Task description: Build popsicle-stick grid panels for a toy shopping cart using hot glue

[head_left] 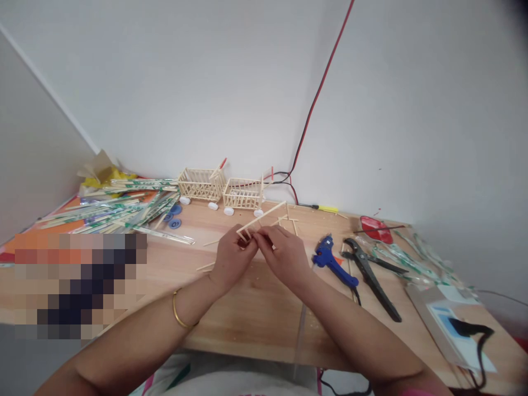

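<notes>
My left hand [231, 258] and my right hand [284, 254] meet above the middle of the wooden table [256, 308]. Both pinch the near end of a frame of thin wooden sticks [264, 215], which slants up and away to the right. The fingers of both hands are closed on the sticks. A gold bangle sits on my left wrist. Short loose sticks [205, 268] lie on the table just left of my left hand.
Two small stick carts with white wheels [223, 191] stand at the back by the wall. A heap of wrapped chopsticks [124, 209] lies at the left with blue caps [174, 216]. A blue glue gun [332, 260], black pliers [371, 275] and plastic wrappers [412, 264] lie at the right.
</notes>
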The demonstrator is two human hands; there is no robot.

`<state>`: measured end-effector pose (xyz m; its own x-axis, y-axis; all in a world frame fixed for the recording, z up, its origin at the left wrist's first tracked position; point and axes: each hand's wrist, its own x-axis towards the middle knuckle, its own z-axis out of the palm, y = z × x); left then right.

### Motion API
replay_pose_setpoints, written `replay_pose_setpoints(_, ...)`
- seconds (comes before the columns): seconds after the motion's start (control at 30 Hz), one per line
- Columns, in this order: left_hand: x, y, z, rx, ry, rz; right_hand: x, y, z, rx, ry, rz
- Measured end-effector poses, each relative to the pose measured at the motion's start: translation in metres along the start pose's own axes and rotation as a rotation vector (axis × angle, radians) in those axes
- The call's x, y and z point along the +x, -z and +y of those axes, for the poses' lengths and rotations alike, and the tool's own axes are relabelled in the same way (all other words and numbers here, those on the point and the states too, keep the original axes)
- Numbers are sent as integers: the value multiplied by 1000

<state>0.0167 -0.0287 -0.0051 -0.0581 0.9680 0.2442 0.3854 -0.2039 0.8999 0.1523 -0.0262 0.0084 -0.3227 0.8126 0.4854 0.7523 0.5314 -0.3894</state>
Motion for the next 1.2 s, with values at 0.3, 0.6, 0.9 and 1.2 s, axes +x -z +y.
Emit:
replay_pose_setpoints(0.3, 0, -5, -9, 109, -122, 36, 3, 4, -1, -106, -3, -20)
replay_pose_setpoints(0.6, 1, -5, -9, 39, -126, 44, 3, 2, -3, -99, -45, -10)
replay_pose_setpoints(0.9, 2, -5, -8, -5, -82, 51, 3, 3, -6, -161, -60, -58)
replay_pose_setpoints(1.2, 3, -6, -5, -88, -9, 37, 5, 1, -7, -225, -62, -73)
